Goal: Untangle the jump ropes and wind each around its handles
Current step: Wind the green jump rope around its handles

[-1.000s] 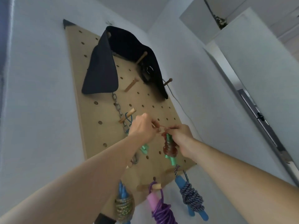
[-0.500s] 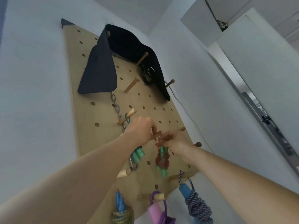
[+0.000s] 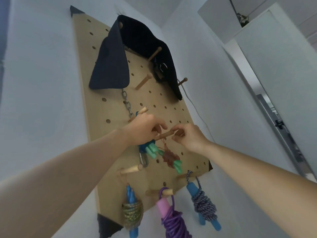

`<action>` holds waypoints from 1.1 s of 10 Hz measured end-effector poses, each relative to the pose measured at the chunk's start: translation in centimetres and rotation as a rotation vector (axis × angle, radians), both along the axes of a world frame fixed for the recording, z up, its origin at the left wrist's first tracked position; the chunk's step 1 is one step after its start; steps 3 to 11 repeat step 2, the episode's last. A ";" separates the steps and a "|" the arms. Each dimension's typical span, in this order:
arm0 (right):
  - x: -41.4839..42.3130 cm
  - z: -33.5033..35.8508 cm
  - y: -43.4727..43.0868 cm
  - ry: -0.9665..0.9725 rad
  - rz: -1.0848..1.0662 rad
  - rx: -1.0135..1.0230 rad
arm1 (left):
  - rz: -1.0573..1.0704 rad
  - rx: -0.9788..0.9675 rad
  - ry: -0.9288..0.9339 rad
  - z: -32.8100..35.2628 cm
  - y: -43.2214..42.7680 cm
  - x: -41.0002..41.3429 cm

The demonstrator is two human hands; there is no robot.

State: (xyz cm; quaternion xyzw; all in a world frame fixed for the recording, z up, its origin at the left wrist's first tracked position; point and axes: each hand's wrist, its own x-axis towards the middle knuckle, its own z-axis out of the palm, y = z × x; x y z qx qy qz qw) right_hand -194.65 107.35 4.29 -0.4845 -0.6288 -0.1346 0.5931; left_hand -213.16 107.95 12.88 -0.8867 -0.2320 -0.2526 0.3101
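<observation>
Right hand pinches the round wooden peg; left hand, at 9 o'clock, grip unclear — we push the loop of the green-handled brown rope bundle boardward.

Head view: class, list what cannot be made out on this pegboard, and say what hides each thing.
All in the head view:
What the left hand and right hand pinch, peg or red rope loop: their fingers cover it, and it is blurred.
Blue rope: top behind the left hand.
Upper pegs: partly under the black cloth.
Purple rope: cut by the bottom edge.
</observation>
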 end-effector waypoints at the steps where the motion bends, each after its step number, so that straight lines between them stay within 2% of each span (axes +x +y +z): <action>1: 0.3 -0.5 -1.3 -0.019 -0.014 -0.056 | -0.108 0.040 -0.049 -0.7 -0.8 -1.1; 2: 0.6 -1.1 -2.9 -0.075 -0.042 -0.144 | -0.161 0.039 -0.062 -1.4 -1.6 -2.3; 11: 0.6 -1.1 -2.9 -0.075 -0.042 -0.144 | -0.161 0.039 -0.062 -1.4 -1.6 -2.3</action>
